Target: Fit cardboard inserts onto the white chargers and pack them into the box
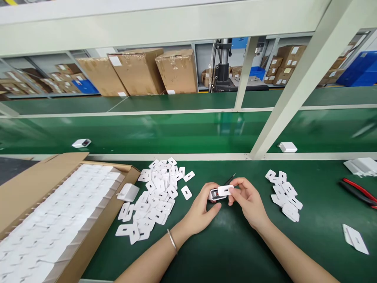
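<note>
Between thumb and fingers, my left hand (203, 208) holds a small white charger housing (218, 198), its open end facing me and dark and reddish inner parts showing. My right hand (249, 200) pinches a white slotted cover plate (225, 190) right at that opening, covering part of it; whether the two touch, I cannot tell. Just behind my fingers a dark, thin pointed tool (230, 179) lies partly hidden. A large loose pile of similar slotted plates (159, 190) spreads left of my hands, and a smaller pile (285, 196) lies to the right.
At left stands an open cardboard box (97, 224) with rows of white pieces, a white charger housing (129, 192) against its edge. Red-and-black pliers (359, 192) and more white parts (355, 237) lie far right. A slanted metal post (294, 90) rises beyond the bench, before a green conveyor (165, 133).
</note>
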Demonstrator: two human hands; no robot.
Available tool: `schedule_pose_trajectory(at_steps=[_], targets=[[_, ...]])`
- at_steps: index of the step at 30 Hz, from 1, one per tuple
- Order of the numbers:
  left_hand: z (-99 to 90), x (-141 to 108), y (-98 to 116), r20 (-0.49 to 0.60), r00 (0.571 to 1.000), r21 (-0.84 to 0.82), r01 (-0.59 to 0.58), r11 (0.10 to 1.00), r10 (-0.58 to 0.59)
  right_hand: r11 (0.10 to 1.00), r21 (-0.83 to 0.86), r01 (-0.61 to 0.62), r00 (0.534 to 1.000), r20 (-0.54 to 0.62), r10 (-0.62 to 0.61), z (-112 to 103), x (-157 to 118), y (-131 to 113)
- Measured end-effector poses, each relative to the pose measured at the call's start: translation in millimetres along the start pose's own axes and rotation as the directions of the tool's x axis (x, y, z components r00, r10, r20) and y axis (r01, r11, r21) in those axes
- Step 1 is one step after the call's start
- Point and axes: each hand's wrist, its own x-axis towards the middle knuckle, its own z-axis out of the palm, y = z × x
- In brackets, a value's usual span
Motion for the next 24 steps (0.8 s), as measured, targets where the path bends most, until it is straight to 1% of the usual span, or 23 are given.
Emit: schedule_pose_trajectory(at_steps=[2,4,6,9,12,14,17,19,21,24], targets=[[0.8,0,1,0.009,0.999,0.019,-0.032,0.999,0.031,0.998,0.021,-0.053,0.997,0.058,0.052,4,-3,2],[0.8,0,2,0.013,0.999,0.029,-0.05,0.998,0.05,0.996,0.027,-0.087,0.993,0.088,0.084,7,-6,4],[0.9,0,2,0.013,0.998,0.038,-0.061,0.997,0.06,0.995,0.026,-0.1,0.991,0.095,0.097,9,-7,5],[1.7,-1,2,0.003,0.997,0.035,-0.071,0.997,0.071,0.995,0.021,-0.099,0.993,0.074,0.097,9,-8,4],[2.0,-2,2,-0.013,0.997,-0.024,-0.077,0.997,0.077,0.995,0.05,-0.089,0.996,0.027,0.087,8,-8,1],[1.6,-3,2,-0.004,0.997,-0.089,-0.079,0.993,0.079,0.992,0.092,-0.086,0.996,0.003,0.087,7,-6,-2],[0.9,-6,1,0.02,0.997,-0.183,-0.071,0.98,0.076,0.984,0.147,-0.104,0.995,0.006,0.104,7,-4,-6],[0.8,-7,0,0.027,0.997,-0.225,-0.067,0.972,0.075,0.979,0.166,-0.12,0.993,0.021,0.119,7,-4,-7],[1.2,-7,0,0.021,0.997,-0.231,-0.073,0.97,0.08,0.979,0.157,-0.133,0.99,0.057,0.125,6,-4,-7],[2.1,-6,0,-0.013,0.997,-0.153,-0.084,0.985,0.083,0.99,0.086,-0.11,0.986,0.131,0.098,5,-4,-4]])
